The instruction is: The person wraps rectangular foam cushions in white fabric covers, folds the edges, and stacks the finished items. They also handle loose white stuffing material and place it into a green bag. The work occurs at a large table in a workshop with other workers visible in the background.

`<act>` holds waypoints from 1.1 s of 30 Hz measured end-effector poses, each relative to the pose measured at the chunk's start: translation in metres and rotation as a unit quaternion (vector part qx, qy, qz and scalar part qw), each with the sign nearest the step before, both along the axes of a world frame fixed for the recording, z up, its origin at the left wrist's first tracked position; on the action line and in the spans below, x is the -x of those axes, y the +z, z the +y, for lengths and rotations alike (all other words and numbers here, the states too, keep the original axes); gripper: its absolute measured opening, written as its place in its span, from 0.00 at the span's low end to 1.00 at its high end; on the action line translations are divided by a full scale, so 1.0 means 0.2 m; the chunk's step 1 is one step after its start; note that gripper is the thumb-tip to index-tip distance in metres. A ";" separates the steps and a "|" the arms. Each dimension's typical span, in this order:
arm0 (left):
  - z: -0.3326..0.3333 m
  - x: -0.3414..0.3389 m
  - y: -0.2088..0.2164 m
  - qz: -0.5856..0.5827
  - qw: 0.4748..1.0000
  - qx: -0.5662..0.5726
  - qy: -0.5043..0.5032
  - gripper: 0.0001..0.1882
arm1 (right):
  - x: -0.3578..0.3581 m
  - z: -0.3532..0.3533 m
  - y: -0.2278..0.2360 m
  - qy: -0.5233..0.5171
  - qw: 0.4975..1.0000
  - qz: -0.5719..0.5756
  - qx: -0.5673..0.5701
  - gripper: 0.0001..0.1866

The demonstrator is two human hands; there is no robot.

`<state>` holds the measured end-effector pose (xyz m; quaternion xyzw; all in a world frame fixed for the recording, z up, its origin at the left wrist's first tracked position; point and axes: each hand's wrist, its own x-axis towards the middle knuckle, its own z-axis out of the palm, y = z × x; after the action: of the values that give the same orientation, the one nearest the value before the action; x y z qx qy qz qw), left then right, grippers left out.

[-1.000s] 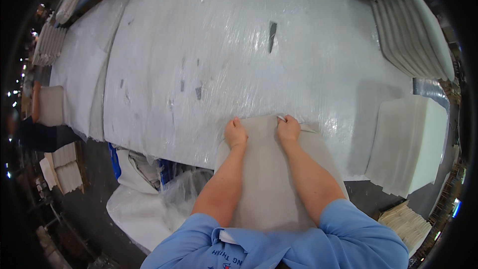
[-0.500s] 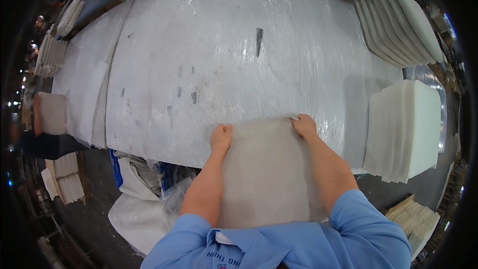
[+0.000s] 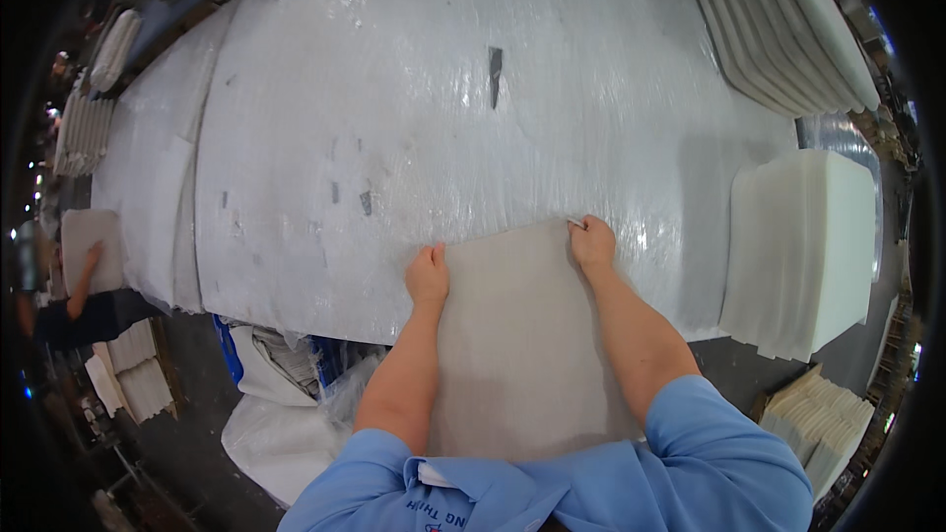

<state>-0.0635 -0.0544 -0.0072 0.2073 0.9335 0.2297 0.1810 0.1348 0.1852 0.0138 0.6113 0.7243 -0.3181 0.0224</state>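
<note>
Sheet (image 3: 522,335): greyish-beige, roughly rectangular, spread in front of the person's chest. Its far edge overlaps the near part of the desk (image 3: 434,138); near end runs up to the blue shirt (image 3: 591,483). Can't tell whether the far edge touches the desk or sits just above it.

Left hand (image 3: 428,274): fingers clamped on the sheet's far left corner, thumb side toward the sheet. Right hand (image 3: 592,244): fingers clamped on the far right corner, a bit of pale edge poking out at the fingertips. Far edge runs fairly straight between the hands, right corner farther out than the left. Both forearms lie along the sheet's sides.

Desk is covered in shiny clear wrap over white, with a dark sliver (image 3: 495,77) beyond the hands and a few small dark marks left of it. Right end: pale stack (image 3: 788,256) at the near corner, pad row (image 3: 778,30) at the far corner. Below right, off the desk, a cream pile (image 3: 818,424).

Near left, under the desk edge: white bundle (image 3: 271,438) in clear plastic, beside some blue material (image 3: 227,345). Far left: co-worker in dark clothing, hand (image 3: 94,256) on a beige piece (image 3: 74,236).
</note>
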 end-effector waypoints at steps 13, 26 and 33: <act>-0.05 0.17 0.28 -0.451 0.874 0.137 -0.113 0.24 | 0.27 -0.03 0.33 0.288 0.895 -0.156 0.303 0.21; 0.01 -0.10 0.12 -0.220 0.969 -0.068 0.091 0.19 | 0.33 -0.48 0.03 0.089 0.996 -0.005 0.018 0.22; 0.05 -0.11 0.00 -0.098 0.993 -0.068 0.025 0.19 | 0.37 -0.41 0.02 0.046 0.996 0.031 0.075 0.20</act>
<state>-0.0416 -0.0443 -0.0079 0.1720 0.8986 0.3159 0.2514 0.0600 0.1027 0.0184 0.5639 0.7262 -0.3887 0.0605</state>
